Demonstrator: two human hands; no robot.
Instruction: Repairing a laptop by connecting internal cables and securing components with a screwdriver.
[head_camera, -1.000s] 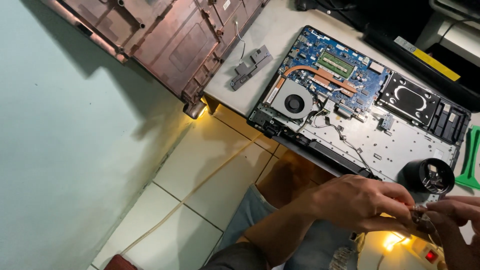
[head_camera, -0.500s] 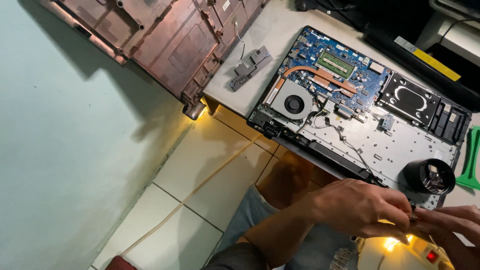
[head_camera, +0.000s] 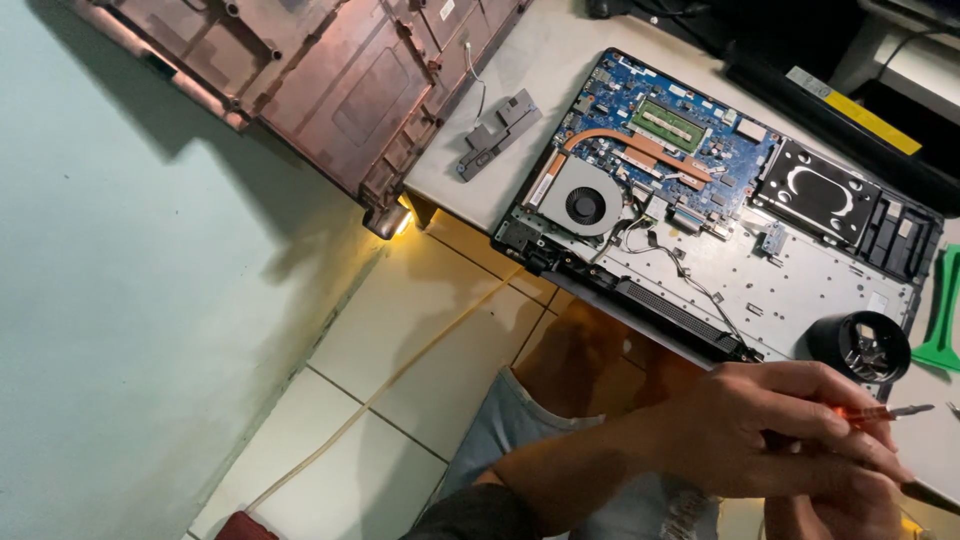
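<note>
At the lower right of the frame the left hand (head_camera: 770, 430) is curled shut around a slim screwdriver (head_camera: 885, 412), whose orange shaft and grey tip stick out to the right from between the fingers. Half a second ago both hands were bunched together at the bottom edge and no tool showed; now the left hand has lifted a little and the screwdriver is plainly out in view, pointing toward the right edge. So the fiddling down low looks to have given way to a tool held ready, close to the laptop.

The right hand (head_camera: 850, 505) sits just beneath the left at the bottom edge, mostly hidden; I cannot tell whether it is open or closed on something.

Just above the screwdriver stands a black cup (head_camera: 860, 346), on the lower right corner of the opened laptop (head_camera: 760, 270), which has not moved. Its fan (head_camera: 583, 197) and blue board (head_camera: 690, 130) lie bare in the middle of the frame. The reddish back cover (head_camera: 330, 80) leans at upper left, a small grey part (head_camera: 497, 133) beside it on the table (head_camera: 540, 60). A green pry tool (head_camera: 943, 310) lies at the right edge.
</note>
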